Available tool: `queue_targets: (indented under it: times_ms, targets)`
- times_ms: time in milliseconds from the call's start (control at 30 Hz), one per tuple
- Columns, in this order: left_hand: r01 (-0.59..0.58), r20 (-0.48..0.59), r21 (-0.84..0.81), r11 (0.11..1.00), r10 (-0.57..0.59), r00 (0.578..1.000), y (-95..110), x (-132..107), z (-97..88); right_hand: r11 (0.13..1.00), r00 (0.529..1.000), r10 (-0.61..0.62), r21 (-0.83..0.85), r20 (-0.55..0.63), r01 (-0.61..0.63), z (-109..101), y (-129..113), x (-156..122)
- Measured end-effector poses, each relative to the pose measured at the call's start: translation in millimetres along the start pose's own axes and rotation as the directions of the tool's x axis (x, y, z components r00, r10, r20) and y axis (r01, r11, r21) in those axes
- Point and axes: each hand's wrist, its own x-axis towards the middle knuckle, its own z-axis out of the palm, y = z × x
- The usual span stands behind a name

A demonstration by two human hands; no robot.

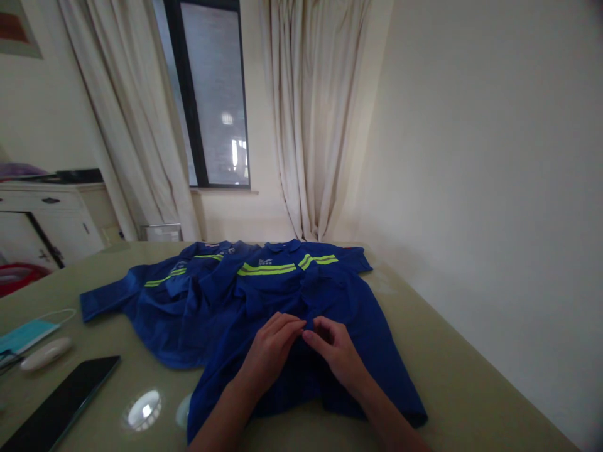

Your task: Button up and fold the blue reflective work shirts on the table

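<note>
Curling over the nearer jacket (325, 301), left hand (271, 348) and right hand (343, 353) have narrow-set fingers (285, 320), grip unclear; a loose pinch could let its cloth slip.

Greenish table (456, 389), two blue jackets (271, 298), face mask (28, 336), pale oval item (46, 355), black device (61, 402)

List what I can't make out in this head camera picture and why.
In the head view:
Anything pinched: hidden by the left hand and right hand.
Chest lettering on the right jacket: too small, blurred.
One side of the left jacket: under the right jacket.
Dark device, near end: cut by the bottom edge.
Blue mask, one end: cut by the left edge.
</note>
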Motion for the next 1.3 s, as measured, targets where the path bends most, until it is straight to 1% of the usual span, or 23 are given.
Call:
queue_targets:
  times_ms: [100, 167, 233, 300, 367, 467, 567, 667, 833, 900, 1000, 1067, 1100, 1200, 1300]
  targets:
    - [0.090, 0.044, -0.124, 0.988, -0.085, 0.995, 0, 2, 1.1, 0.998, 0.999, -0.022, -0.057, -0.031, 0.020, -1, 7, 3]
    - [0.159, 0.089, -0.229, 0.960, -0.142, 0.986, -1, 3, 0.9, 0.997, 0.999, -0.037, -0.074, -0.031, 0.035, -3, 10, 5]
    - [0.206, 0.136, -0.323, 0.924, -0.170, 0.976, -3, 4, 0.2, 0.996, 0.999, -0.045, -0.076, -0.016, 0.043, -4, 12, 6]
    - [0.246, 0.169, -0.388, 0.888, -0.193, 0.967, -6, 4, -0.5, 0.996, 0.999, -0.053, -0.074, -0.005, 0.052, -5, 13, 6]
    - [0.287, 0.176, -0.423, 0.859, -0.233, 0.956, -8, 5, -1.0, 0.995, 0.998, -0.068, -0.076, 0.000, 0.067, -5, 14, 5]
    - [0.353, 0.175, -0.446, 0.822, -0.306, 0.936, -9, 6, -1.4, 0.991, 0.996, -0.085, -0.103, 0.021, 0.086, -7, 13, 4]
    - [0.429, 0.209, -0.464, 0.775, -0.375, 0.903, -8, 7, -2.3, 0.986, 0.996, -0.089, -0.139, 0.017, 0.091, -9, 11, 4]
    - [0.479, 0.226, -0.486, 0.731, -0.424, 0.877, -6, 8, -3.2, 0.988, 0.997, -0.077, -0.134, 0.016, 0.078, -11, 9, 5]
    - [0.500, 0.235, -0.529, 0.686, -0.448, 0.863, -7, 8, -2.8, 0.993, 0.998, -0.059, -0.103, 0.038, 0.063, -11, 7, 5]
    - [0.515, 0.267, -0.544, 0.662, -0.445, 0.855, -9, 7, -1.2, 0.994, 0.997, -0.060, -0.088, 0.055, 0.065, -11, 8, 4]
    - [0.576, 0.340, -0.562, 0.594, -0.469, 0.815, -12, 6, 1.7, 0.995, 0.993, -0.065, -0.066, 0.099, 0.071, -12, 7, 3]
    - [0.612, 0.368, -0.569, 0.549, -0.496, 0.787, -14, 5, 2.7, 0.996, 0.991, -0.060, -0.064, 0.123, 0.068, -12, 7, 3]
    - [0.620, 0.375, -0.571, 0.538, -0.501, 0.780, -14, 5, 2.6, 0.996, 0.990, -0.057, -0.066, 0.129, 0.066, -12, 6, 3]
    - [0.619, 0.391, -0.571, 0.539, -0.485, 0.782, -13, 5, 1.4, 0.994, 0.990, -0.055, -0.089, 0.128, 0.067, -12, 6, 2]
    - [0.627, 0.392, -0.539, 0.563, -0.491, 0.778, -10, 7, 1.1, 0.988, 0.991, -0.068, -0.128, 0.118, 0.083, -11, 6, 1]
